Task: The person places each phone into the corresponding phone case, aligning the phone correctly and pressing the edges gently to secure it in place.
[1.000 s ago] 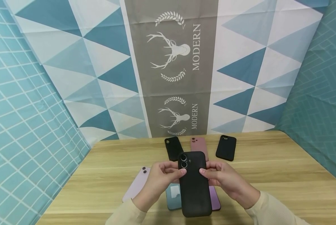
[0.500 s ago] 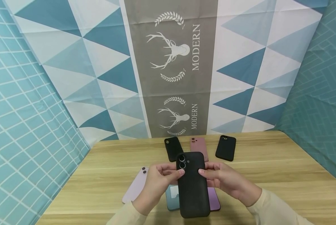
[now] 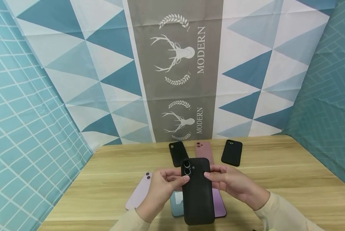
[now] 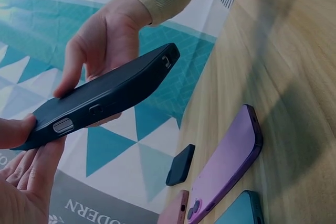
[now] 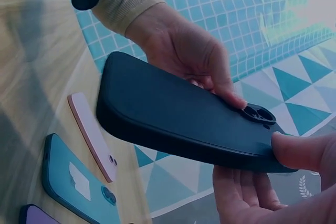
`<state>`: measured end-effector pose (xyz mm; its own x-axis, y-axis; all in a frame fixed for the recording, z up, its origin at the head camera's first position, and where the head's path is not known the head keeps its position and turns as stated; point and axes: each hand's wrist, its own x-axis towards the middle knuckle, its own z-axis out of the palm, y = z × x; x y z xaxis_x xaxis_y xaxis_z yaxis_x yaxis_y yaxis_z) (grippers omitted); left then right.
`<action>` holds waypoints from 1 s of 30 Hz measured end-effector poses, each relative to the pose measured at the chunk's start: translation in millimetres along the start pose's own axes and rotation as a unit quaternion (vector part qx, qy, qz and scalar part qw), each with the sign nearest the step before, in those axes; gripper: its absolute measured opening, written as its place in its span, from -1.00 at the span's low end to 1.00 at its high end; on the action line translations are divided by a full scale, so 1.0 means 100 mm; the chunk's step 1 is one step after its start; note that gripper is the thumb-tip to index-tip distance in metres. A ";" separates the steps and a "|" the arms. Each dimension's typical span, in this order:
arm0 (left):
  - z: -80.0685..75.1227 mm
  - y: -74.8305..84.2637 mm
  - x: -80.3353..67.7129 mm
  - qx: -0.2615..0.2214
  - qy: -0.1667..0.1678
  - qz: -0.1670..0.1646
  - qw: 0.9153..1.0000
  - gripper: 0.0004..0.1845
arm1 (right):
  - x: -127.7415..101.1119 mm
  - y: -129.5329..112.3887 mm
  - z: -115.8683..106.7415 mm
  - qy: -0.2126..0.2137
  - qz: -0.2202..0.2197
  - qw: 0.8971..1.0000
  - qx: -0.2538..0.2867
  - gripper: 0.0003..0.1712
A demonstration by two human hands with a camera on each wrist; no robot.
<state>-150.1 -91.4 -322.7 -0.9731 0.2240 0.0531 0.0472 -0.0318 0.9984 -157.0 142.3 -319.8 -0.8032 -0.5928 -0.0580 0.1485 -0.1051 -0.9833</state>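
Observation:
A phone in a black case [image 3: 199, 199] is held up over the table, back toward the head camera, its two camera rings at the upper left. My left hand [image 3: 163, 189] pinches its left edge near the top, thumb just below the cameras. Opposite it, my right hand [image 3: 237, 183] pinches the right edge with the thumb on the back. Fingers of both hands curl behind the phone, partly hidden. Side cutouts of the black case [image 4: 105, 98] show in the left wrist view. Beneath lie a teal phone [image 5: 71, 179] with a white patch and a purple phone [image 4: 226, 161], partly covered in the head view.
On the wooden table [image 3: 103, 179], a pale lilac phone [image 3: 138, 192] lies left of the hands. Along the back are a black phone case [image 3: 178, 153], a pink one [image 3: 204, 150] and another black case [image 3: 232, 153]. A patterned cloth [image 3: 178, 80] hangs behind.
The hands and the held phone have shifted very slightly left and down in the head view. Both hands keep the same grip; the things on the table stay put.

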 end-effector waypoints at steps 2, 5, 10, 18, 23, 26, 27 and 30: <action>0.00 -0.01 0.00 0.003 -0.002 -0.006 1.000 -0.67 | 0.00 -0.01 0.00 0.016 -0.001 1.000 -0.008 -0.55; 0.00 -0.03 -0.01 0.007 -0.003 -0.007 1.000 -0.67 | 0.00 -0.02 0.01 0.043 0.000 0.999 -0.014 -0.61; 0.01 -0.04 0.00 0.013 0.001 -0.005 1.000 -0.67 | 0.01 -0.02 0.04 0.084 0.003 0.996 -0.026 -0.73; 0.01 -0.02 0.02 0.037 -0.044 -0.021 0.998 -0.68 | 0.00 0.02 0.06 0.107 -0.008 0.993 -0.041 -0.93; 0.02 0.02 0.04 0.078 -0.048 -0.026 0.995 -0.65 | -0.01 0.03 0.06 0.106 -0.013 0.994 -0.032 -0.94; 0.03 0.04 0.05 0.095 -0.036 -0.024 0.995 -0.65 | 0.00 0.04 0.06 0.104 -0.014 0.994 -0.034 -0.93; 0.04 0.04 0.05 0.099 -0.031 -0.022 0.994 -0.65 | -0.01 0.04 0.07 0.104 -0.012 0.994 -0.035 -0.93; 0.04 0.05 0.04 0.104 -0.017 -0.017 0.994 -0.67 | -0.01 0.05 0.07 0.101 -0.008 0.994 -0.038 -0.88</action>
<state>-152.6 -87.0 -317.3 -0.9669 0.2546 0.0165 0.0633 0.1768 0.9822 -151.5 136.8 -323.8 -0.9054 -0.4191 -0.0676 0.0967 -0.0484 -0.9941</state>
